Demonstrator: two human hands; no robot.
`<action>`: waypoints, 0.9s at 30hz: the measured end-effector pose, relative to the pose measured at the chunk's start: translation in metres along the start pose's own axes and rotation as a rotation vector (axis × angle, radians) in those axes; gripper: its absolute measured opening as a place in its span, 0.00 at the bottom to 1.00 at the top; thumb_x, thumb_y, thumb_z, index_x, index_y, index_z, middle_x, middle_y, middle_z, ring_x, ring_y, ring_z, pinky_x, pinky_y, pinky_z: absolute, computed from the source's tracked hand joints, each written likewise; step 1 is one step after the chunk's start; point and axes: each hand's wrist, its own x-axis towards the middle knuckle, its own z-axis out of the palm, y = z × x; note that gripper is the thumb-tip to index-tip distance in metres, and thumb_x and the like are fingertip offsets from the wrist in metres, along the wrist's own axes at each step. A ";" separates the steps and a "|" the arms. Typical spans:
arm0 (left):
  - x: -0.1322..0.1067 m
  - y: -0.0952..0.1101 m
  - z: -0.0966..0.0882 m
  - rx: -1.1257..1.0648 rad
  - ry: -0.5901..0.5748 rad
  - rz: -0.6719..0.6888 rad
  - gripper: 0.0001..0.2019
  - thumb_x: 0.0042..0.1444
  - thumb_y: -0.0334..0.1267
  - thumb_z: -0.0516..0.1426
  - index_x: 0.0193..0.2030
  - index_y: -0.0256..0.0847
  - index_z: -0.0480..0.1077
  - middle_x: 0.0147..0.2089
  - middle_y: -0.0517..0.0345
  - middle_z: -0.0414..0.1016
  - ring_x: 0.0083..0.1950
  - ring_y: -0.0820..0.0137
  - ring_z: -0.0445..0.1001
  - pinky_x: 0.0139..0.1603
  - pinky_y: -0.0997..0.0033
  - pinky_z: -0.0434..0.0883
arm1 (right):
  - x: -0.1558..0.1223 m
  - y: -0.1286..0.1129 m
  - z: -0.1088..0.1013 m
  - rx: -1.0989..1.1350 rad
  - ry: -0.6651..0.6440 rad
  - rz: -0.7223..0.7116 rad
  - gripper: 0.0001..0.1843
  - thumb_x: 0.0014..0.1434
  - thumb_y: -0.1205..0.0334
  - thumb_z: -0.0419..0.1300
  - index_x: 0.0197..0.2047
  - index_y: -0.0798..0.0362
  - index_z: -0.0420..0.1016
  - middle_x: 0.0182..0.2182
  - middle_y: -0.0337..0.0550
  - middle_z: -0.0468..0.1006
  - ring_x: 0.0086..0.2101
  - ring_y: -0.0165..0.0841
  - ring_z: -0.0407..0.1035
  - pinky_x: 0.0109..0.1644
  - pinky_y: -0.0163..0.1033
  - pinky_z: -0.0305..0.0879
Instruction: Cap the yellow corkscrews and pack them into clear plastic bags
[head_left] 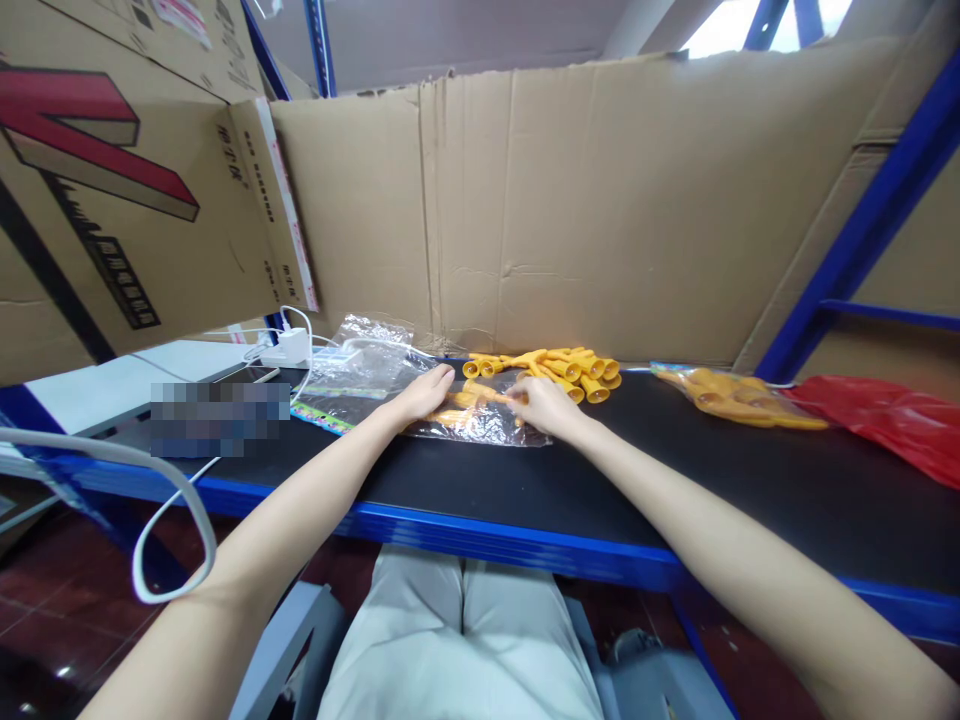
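Observation:
A clear plastic bag [480, 420] with several yellow pieces inside lies on the black table top [585, 470]. My left hand [424, 393] rests flat on the bag's left end, fingers stretched out. My right hand [541, 405] pinches the bag's right end, fingers pressed together on the plastic. Just behind both hands lies a loose pile of yellow funnel-shaped pieces [559, 366].
A stack of empty clear bags [360, 365] lies left of my hands. A filled bag of yellow pieces [739, 397] and a red plastic bag [892, 425] sit at the right. A white charger with cable [289, 348] is at back left. Cardboard walls [600, 200] close the back.

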 end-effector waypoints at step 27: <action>0.004 -0.004 0.008 -0.022 0.060 0.045 0.23 0.61 0.45 0.36 0.55 0.36 0.60 0.59 0.46 0.63 0.60 0.64 0.61 0.62 0.61 0.56 | 0.030 -0.011 0.022 1.233 -0.078 0.586 0.11 0.53 0.79 0.56 0.26 0.56 0.61 0.15 0.36 0.67 0.19 0.25 0.67 0.26 0.30 0.69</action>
